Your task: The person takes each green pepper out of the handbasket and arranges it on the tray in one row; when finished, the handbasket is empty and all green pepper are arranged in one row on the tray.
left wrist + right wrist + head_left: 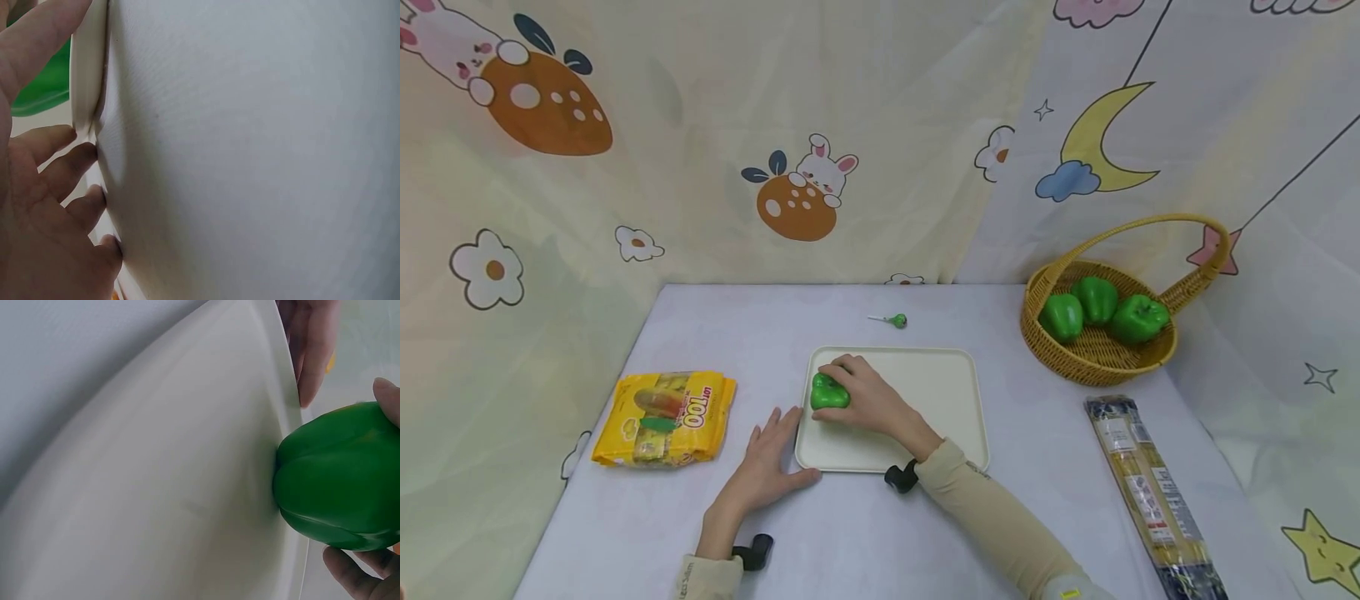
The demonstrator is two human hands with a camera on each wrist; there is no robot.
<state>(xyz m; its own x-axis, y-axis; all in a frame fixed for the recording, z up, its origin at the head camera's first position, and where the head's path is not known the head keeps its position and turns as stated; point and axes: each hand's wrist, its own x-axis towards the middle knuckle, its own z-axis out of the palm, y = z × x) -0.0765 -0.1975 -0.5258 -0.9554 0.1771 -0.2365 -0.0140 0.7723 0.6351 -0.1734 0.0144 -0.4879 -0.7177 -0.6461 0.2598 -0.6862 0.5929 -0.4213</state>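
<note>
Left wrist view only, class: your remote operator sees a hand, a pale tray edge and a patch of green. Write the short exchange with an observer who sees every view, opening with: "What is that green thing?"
Observer: A green bell pepper, gripped by the right hand.

Operator: Are there more like it?

Observer: Yes, three more green bell peppers sit in the wicker basket.

Operator: What lies beyond the far edge of the cream tray?

Observer: A green lollipop with its white stick pointing left, seen in the head view.
</note>
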